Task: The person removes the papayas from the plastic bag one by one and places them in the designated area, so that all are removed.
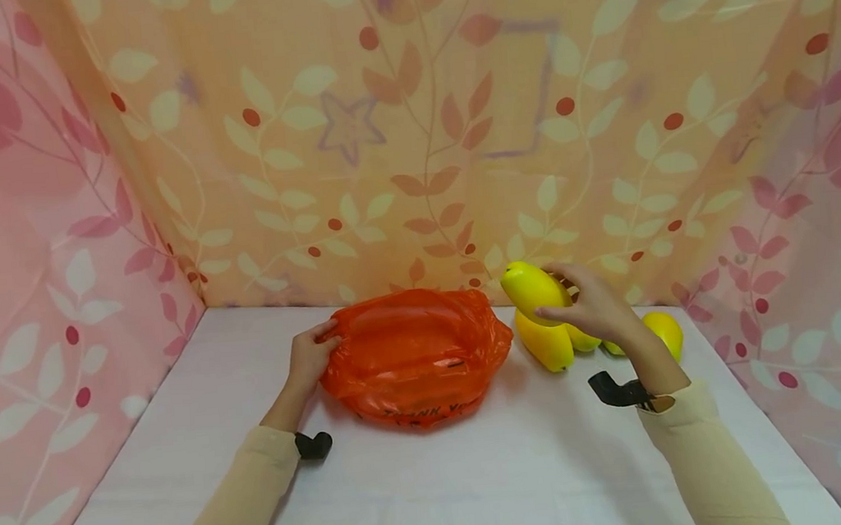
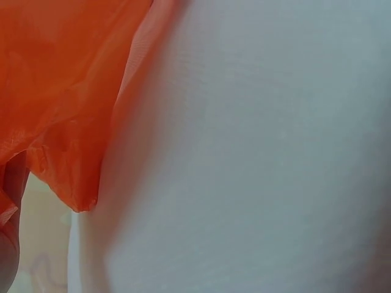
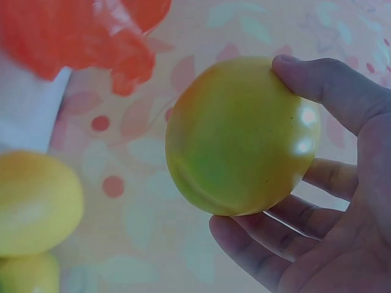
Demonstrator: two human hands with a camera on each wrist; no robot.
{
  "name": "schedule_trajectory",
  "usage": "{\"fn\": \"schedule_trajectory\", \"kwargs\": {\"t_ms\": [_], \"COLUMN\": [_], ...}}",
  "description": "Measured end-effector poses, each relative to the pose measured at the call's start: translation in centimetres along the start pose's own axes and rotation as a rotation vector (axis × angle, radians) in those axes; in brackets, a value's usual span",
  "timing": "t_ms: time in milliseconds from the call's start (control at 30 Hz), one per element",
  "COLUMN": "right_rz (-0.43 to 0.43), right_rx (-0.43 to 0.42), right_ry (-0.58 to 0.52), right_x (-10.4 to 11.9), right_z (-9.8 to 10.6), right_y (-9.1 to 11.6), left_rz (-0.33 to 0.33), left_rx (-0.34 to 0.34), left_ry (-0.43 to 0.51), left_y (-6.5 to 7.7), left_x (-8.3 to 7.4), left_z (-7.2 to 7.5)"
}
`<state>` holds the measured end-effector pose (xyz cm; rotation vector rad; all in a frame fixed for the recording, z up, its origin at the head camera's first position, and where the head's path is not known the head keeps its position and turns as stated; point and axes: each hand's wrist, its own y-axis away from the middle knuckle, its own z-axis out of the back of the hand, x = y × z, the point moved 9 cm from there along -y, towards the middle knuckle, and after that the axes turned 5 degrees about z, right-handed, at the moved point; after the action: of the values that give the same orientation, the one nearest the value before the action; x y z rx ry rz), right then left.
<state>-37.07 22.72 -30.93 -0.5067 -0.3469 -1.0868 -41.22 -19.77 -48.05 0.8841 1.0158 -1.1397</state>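
An orange plastic bag [image 1: 412,341] with dark printed lettering lies on the table, puffed out. My left hand [image 1: 312,355] holds the bag's left edge; in the left wrist view only a bit of the hand [image 2: 8,256] shows beside the orange plastic [image 2: 61,91]. Right of the bag, my right hand [image 1: 597,302] grips a yellow mango [image 1: 530,288], raised above the other fruit. The right wrist view shows this mango [image 3: 238,140] between thumb and fingertips, greenish on one side. What the bag holds cannot be made out.
Beneath the raised fruit lies a yellow mango [image 1: 545,343], with another mango [image 1: 582,338] beside it. Farther right, partly behind the right forearm, is one more yellow mango [image 1: 665,332]. Leaf-patterned cloth [image 1: 410,131] closes off the white table's [image 1: 446,491] back and sides.
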Motion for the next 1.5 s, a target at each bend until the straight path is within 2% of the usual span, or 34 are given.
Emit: {"fn": "schedule_trajectory", "kwargs": {"t_ms": [233, 467, 567, 767, 1000, 1500], "right_rz": [-0.043, -0.027, -0.051, -0.148, -0.224, -0.300], "right_rx": [0.009, -0.014, -0.009, 0.024, 0.072, 0.153], "right_ry": [0.041, 0.029, 0.034, 0.088, 0.098, 0.085], "right_x": [-2.8, -5.5, -6.7, -9.1, -11.5, -15.1], "right_z": [0.2, 0.4, 0.3, 0.0, -1.0, -2.8], "right_y": [2.2, 3.6, 4.3, 5.7, 7.2, 9.1], "left_rz": [0.019, 0.008, 0.014, -0.008, 0.036, 0.034], "left_rx": [0.003, -0.002, -0.003, -0.005, 0.018, 0.028], "left_ry": [-0.007, -0.019, -0.018, -0.014, 0.013, -0.002], "left_y": [0.0, -0.4, -0.5, -0.7, -0.4, -0.6], "left_x": [0.2, 0.1, 0.1, -0.5, -0.1, -0.3], "left_z": [0.1, 0.4, 0.5, 0.7, 0.6, 0.6]}}
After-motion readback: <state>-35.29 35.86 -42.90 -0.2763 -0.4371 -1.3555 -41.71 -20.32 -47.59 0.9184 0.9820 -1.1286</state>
